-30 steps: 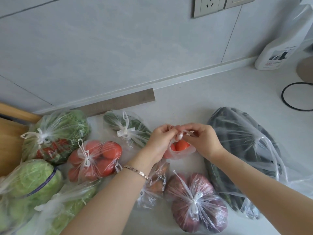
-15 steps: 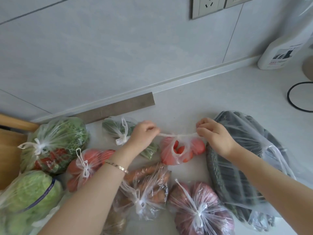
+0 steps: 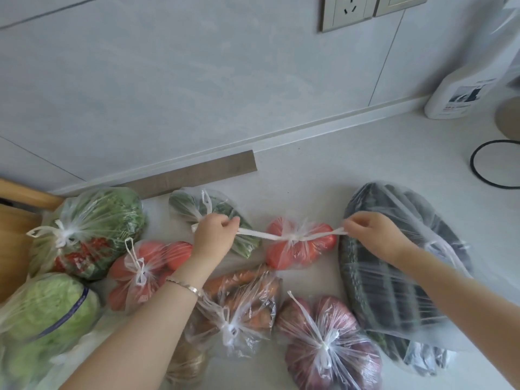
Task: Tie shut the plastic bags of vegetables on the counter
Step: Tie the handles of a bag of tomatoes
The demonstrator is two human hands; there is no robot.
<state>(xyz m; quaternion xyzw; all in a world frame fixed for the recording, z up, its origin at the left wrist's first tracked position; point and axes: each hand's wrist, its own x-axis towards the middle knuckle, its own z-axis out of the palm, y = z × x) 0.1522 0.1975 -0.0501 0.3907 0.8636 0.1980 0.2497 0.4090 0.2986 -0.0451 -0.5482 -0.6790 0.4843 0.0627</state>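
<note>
A: Where's the bag being tied?

B: The tomato bag (image 3: 299, 244) lies on the counter (image 3: 351, 170), below and well apart from the wall socket (image 3: 347, 11). Its knot (image 3: 294, 237) sits on top, with a handle strap running out to each side.

A: And the hands?

B: The left hand (image 3: 215, 235) is left of the tomato bag, fingers curled shut around the left strap (image 3: 253, 233). The right hand (image 3: 374, 235) is to its right, thumb and fingertips pinched closed on the right strap (image 3: 329, 233). Both straps look taut and nearly level.

A: So the knot is being cinched. How should it be done well?

B: I'd say pull evenly, straight outward and low, so the knot closes right down on the gathered neck and not partway up. Thin film stretches and tears, so a firm, steady draw should do better than a jerk. One crossing can slip; a second over it would probably lock it.

A: Anything in the way?

B: The right hand hovers over the cucumber bag (image 3: 394, 271), just right of the tomato bag, whose mouth looks loose and untied. The left hand is over the tied greens bag (image 3: 197, 205). Neither should snag if the pull stays level.

A: What's left?

B: The carrot bag (image 3: 239, 308) and onion bag (image 3: 329, 342), both below the tomato bag, show knots. The cucumber bag likely comes next.
</note>
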